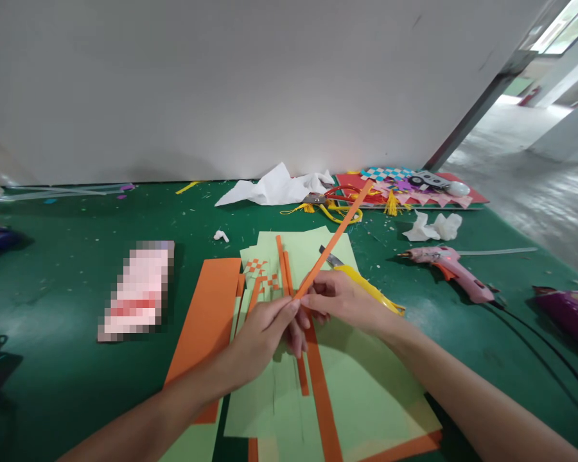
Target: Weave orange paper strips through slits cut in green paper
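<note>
Between my two hands an orange paper strip [340, 232] slants up to the right. My left hand [272, 321] pinches its lower end between thumb and fingers. Close beside it, my right hand [334, 295] grips the same strip a little higher. Below them lie light green paper sheets [366, 378] with more orange strips on top, one long strip [324, 398] running toward me. Small orange-and-white checkered pieces [256, 265] rest to the left of the strips. A yellow-handled cutting tool [373, 289] lies partly behind my right hand, so its kind is unclear.
Orange card [207, 321] lies at left, with a blurred pinkish object [137, 292] beyond it. A pink glue gun [453, 269] with its cord is at right. Scissors [325, 202], white tissue [274, 186] and a decorated red board [443, 189] sit along the wall.
</note>
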`<state>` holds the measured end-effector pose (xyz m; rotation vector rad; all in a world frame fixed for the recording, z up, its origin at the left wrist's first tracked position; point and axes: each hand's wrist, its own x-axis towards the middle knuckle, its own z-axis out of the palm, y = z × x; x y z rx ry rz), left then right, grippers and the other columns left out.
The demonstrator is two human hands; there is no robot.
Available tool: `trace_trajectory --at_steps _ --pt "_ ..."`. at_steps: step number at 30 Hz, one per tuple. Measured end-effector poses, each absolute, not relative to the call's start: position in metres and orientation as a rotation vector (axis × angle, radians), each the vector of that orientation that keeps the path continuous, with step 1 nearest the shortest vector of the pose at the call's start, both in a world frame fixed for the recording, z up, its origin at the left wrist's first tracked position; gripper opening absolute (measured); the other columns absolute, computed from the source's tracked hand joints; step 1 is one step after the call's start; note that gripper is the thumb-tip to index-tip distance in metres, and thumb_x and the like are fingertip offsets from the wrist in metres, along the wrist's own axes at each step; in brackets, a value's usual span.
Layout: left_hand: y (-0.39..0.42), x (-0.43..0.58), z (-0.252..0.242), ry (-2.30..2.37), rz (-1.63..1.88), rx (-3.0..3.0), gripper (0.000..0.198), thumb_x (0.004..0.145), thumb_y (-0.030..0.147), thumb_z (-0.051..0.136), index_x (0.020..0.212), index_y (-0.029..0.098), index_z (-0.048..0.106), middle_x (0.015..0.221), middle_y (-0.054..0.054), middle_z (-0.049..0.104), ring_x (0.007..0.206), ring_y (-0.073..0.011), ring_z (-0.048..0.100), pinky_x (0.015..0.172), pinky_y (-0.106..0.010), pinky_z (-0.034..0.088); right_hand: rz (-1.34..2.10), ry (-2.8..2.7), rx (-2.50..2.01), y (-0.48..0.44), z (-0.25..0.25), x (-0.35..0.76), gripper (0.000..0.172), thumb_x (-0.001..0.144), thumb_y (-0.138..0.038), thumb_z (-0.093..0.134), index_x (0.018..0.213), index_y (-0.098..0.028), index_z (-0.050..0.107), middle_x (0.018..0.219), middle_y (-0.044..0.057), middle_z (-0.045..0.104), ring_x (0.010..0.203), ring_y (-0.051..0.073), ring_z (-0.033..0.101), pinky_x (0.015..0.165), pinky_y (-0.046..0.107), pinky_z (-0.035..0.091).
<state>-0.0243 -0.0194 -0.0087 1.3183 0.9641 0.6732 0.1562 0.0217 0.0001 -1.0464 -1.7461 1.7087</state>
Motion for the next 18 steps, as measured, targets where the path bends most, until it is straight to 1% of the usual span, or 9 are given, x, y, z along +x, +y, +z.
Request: trace_trajectory --at_steps 5,10,14,18 --pt "-0.0193 -0.0245 -0.0067 0.970 0.655 1.313 0.036 0.100 0.034 0.034 0.079 0.016 0.057 0.055 0.001 0.060 0.054 -0.0114 0.058 0.059 -0.023 0.044 1.676 -1.728 -1.010 0.0198 -0.0017 0.1546 0.012 0.085 -0.022 0.054 0.074 -0.017 0.056 0.063 -0.001 0.060 0.056 0.010 0.051 0.052 0.022 0.039" --pt "-0.0190 -0.0249 -0.0077 0.984 0.632 1.355 0.035 0.100 0.031 0.034 0.080 0.016 0.059 0.055 0.001 0.060 0.058 -0.0120 0.059 0.062 -0.023 0.044 1.681 -1.674 -1.000 0.0182 -0.0040 0.1535 0.010 0.081 -0.016 0.052 0.072 -0.019 0.051 0.057 -0.005 0.054 0.054 0.009 0.047 0.050 0.021 0.036" --pt "-0.0183 -0.0256 -0.0101 1.002 0.661 1.374 0.034 0.099 0.031 0.034 0.079 0.017 0.057 0.056 0.002 0.059 0.057 -0.0124 0.060 0.060 -0.024 0.043 1.676 -1.680 -1.005 0.0182 -0.0038 0.1540 0.009 0.079 -0.013 0.049 0.072 -0.018 0.052 0.062 -0.003 0.058 0.056 0.010 0.049 0.052 0.022 0.039" --pt "-0.0193 -0.0261 -0.0104 1.041 0.672 1.397 0.035 0.099 0.031 0.036 0.072 0.018 0.052 0.056 0.002 0.058 0.056 -0.0121 0.058 0.055 -0.023 0.040 1.655 -1.724 -1.029 0.0194 -0.0035 0.1546 0.009 0.078 -0.013 0.048 0.074 -0.018 0.054 0.067 -0.002 0.060 0.057 0.010 0.052 0.053 0.022 0.040"
